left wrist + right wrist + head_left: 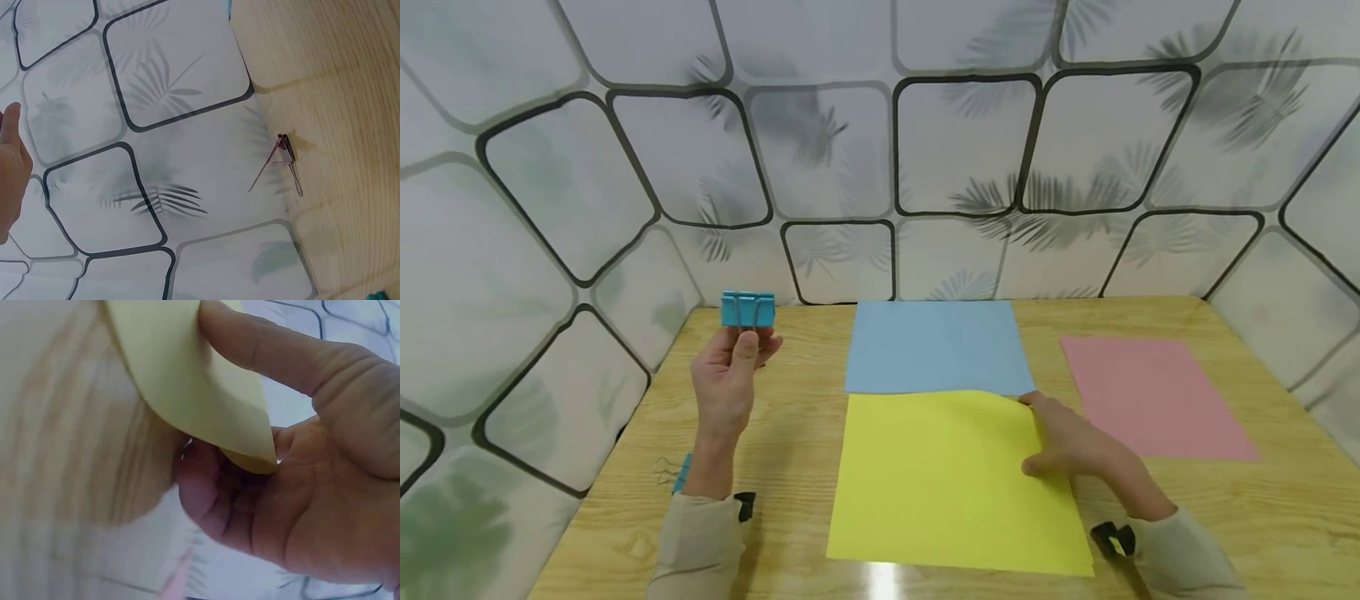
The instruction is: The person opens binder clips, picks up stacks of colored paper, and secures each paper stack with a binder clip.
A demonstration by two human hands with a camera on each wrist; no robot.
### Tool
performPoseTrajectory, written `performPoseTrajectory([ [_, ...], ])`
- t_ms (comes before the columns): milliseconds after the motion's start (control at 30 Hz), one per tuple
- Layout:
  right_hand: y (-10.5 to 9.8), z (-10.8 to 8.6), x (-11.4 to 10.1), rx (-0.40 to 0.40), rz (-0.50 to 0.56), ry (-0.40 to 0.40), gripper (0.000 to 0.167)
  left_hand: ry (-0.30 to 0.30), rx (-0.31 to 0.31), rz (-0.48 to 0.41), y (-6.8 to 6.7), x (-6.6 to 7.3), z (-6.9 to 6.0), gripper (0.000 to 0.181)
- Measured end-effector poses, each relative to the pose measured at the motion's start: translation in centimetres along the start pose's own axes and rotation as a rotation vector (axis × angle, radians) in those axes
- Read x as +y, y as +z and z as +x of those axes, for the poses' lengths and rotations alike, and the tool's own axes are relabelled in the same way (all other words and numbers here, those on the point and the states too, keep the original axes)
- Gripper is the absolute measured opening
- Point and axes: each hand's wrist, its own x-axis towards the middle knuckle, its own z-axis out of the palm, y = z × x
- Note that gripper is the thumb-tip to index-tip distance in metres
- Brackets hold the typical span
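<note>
My left hand (726, 379) is raised over the left side of the table, pinching a blue binder clip (748, 309) by its wire handles, thumb in front. Only part of that hand shows at the left edge of the left wrist view, where the clip is out of sight. My right hand (1071, 442) grips the right edge of a yellow sheet (947, 483). In the right wrist view the thumb lies on one face of the bent yellow paper (181, 387), with curled fingers on the other side. A second blue binder clip (682, 473) lies beside my left forearm, partly hidden.
A light blue sheet (936, 346) lies behind the yellow one, and a pink sheet (1157, 400) is at the right. Near the table's left edge stands a reddish metallic clip (284, 153). Patterned fabric (962, 150) walls the wooden table (805, 467) at the back and sides.
</note>
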Motion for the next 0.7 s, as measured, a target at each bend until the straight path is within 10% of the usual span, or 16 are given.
performPoseTrajectory([
  [700, -2.3, 0.0, 4.5, -0.024, 0.621, 0.084, 0.114, -0.029, -0.038, 0.036, -0.6, -0.4, 0.1, 0.018],
])
